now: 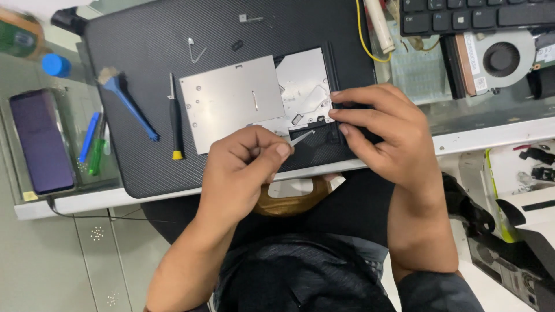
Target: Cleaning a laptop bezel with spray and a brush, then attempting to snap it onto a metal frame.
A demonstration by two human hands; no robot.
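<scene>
A slim optical drive is worked on atop a closed black laptop (144, 144).

A thin metal pick (302, 137) is pinched in the closed grip of the left hand (243, 167); the black bezel (335, 124) of the optical drive (231, 101) is clamped by the right hand (387, 133). The drive lies at the laptop's near-right part. It looks light, stiff and thin-skinned, the bezel fragile, so the edges seem best held. A screwdriver (174, 118) and a blue brush (127, 101) lie left of the drive.

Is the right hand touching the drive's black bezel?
Touching. The head view shows the right hand with fingertips pressed on the black bezel of the drive.
</scene>
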